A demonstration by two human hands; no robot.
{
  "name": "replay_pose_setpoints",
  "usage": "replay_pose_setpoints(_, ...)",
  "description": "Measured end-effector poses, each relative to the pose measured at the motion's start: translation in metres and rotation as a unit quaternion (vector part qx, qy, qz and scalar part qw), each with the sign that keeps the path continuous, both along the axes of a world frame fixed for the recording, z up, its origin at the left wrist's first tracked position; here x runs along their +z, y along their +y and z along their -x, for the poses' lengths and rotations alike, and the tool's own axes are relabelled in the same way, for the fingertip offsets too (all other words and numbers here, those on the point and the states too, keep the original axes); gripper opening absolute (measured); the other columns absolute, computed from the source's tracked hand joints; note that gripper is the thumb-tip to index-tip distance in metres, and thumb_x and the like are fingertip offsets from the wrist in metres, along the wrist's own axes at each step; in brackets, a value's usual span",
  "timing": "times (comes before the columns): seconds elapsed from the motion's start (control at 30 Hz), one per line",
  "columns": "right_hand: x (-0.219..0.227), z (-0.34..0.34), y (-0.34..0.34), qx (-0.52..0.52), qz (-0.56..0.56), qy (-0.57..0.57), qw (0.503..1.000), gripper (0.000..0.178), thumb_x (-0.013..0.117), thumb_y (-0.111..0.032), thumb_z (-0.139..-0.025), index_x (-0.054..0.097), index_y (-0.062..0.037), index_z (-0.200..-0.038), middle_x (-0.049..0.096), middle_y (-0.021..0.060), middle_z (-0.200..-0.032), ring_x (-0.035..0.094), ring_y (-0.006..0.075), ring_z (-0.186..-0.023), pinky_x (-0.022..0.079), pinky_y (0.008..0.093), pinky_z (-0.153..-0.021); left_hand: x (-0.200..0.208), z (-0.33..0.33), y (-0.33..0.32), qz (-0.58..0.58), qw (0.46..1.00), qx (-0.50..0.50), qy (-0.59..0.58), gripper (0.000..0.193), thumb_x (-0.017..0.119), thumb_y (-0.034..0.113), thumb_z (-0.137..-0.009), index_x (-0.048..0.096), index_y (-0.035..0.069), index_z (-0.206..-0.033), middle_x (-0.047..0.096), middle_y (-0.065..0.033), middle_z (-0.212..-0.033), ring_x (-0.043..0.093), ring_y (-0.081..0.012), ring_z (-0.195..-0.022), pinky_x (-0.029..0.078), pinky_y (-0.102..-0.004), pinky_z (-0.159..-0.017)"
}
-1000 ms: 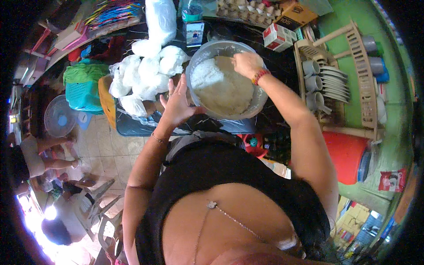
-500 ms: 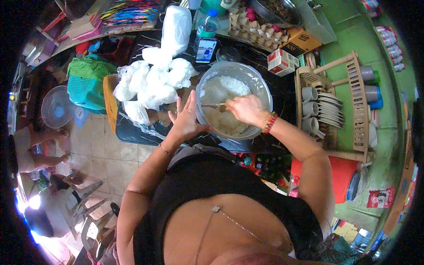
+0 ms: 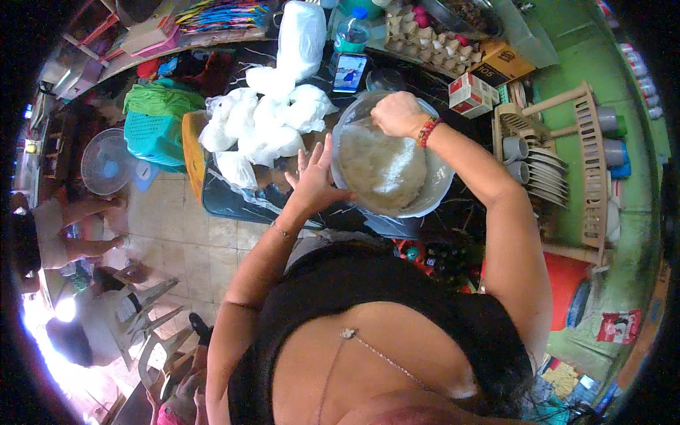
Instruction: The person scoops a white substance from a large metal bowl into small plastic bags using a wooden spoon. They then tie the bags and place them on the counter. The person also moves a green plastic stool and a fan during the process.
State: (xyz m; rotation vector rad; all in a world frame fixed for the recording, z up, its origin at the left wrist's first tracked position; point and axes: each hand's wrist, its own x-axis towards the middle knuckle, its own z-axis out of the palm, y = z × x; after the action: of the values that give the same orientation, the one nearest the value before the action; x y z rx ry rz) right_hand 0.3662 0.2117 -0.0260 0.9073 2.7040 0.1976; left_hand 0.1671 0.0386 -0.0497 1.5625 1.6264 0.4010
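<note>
A large translucent plastic bowl [image 3: 440, 185] stands on the dark marbled table, holding a pale, lumpy flour mixture [image 3: 379, 170] with a streak of white flour on top. Over the bowl's far side, my right hand [image 3: 398, 115] is closed around a wooden spoon, now mostly hidden by the fist and the mixture. At the bowl's left side is my left hand [image 3: 313, 178], fingers spread and thumb against the wall near the rim. Several knotted white plastic bags [image 3: 262, 124] lie just left of the bowl.
A phone [image 3: 349, 73] leans before a blue-capped bottle [image 3: 352, 32] behind the bowl. Egg trays [image 3: 428, 46] and a red-and-white box [image 3: 472, 96] stand back right; a dish rack [image 3: 586, 163] with plates is at right. A person [image 3: 53, 234] stands far left.
My right hand has moved from the bowl's middle to its far side, and the mixture is more blended, with less loose flour. My left hand stays at the left rim. The view has shifted slightly.
</note>
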Motion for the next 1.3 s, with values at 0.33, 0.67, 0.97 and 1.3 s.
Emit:
replay_pose_setpoints(0.33, 0.012, -0.015, -0.067, 0.054, 0.086, 0.039, 0.994, 0.017, 0.059, -0.023, -0.075, 0.067, -0.0087, -0.071, 0.066, 0.0122, -0.069, 0.066, 0.0301, -0.068, 0.054, 0.0413, -0.061, -0.003, -0.004, -0.001, -0.027, 1.000, 0.000, 0.010, 0.133, 0.089, 0.038, -0.048, 0.005, 0.019, -0.150, 0.016, -0.0152, -0.154, 0.004, -0.0454, -0.140, 0.004, -0.0739, -0.099)
replay_pose_setpoints(0.67, 0.062, -0.069, -0.095, -0.303, -0.097, -0.052, 0.947, 0.023, 0.053, -0.019, -0.083, 0.072, -0.0097, -0.074, 0.069, 0.0118, -0.074, 0.069, 0.0253, -0.069, 0.056, 0.0385, -0.058, 0.021, -0.004, 0.027, -0.068, 0.990, -0.098, 0.070, 0.143, 0.089, 0.041, -0.044, -0.002, -0.003, -0.146, 0.009, -0.0204, -0.154, -0.006, -0.0443, -0.140, 0.000, -0.0718, -0.101)
replay_pose_setpoints(0.97, -0.021, -0.059, -0.068, -0.287, -0.090, 0.024, 0.954, 0.020, 0.052, -0.011, -0.081, 0.071, -0.0076, -0.077, 0.069, 0.0139, -0.078, 0.069, 0.0279, -0.073, 0.056, 0.0404, -0.062, 0.007, -0.003, 0.040, -0.055, 0.993, -0.107, 0.020, 0.139, 0.089, 0.038, -0.045, 0.002, -0.001, -0.146, 0.010, -0.0190, -0.154, -0.007, -0.0430, -0.141, 0.000, -0.0693, -0.103)
replay_pose_setpoints(1.3, -0.017, -0.046, -0.039, -0.202, -0.016, 0.080, 0.976, 0.020, 0.052, -0.015, -0.081, 0.069, -0.0057, -0.079, 0.068, 0.0174, -0.077, 0.068, 0.0307, -0.072, 0.055, 0.0424, -0.064, 0.016, -0.002, 0.043, -0.029, 0.995, -0.098, 0.002, 0.138, 0.090, 0.034, -0.042, 0.005, 0.000, -0.146, 0.011, -0.0195, -0.154, -0.007, -0.0453, -0.140, 0.000, -0.0673, -0.104)
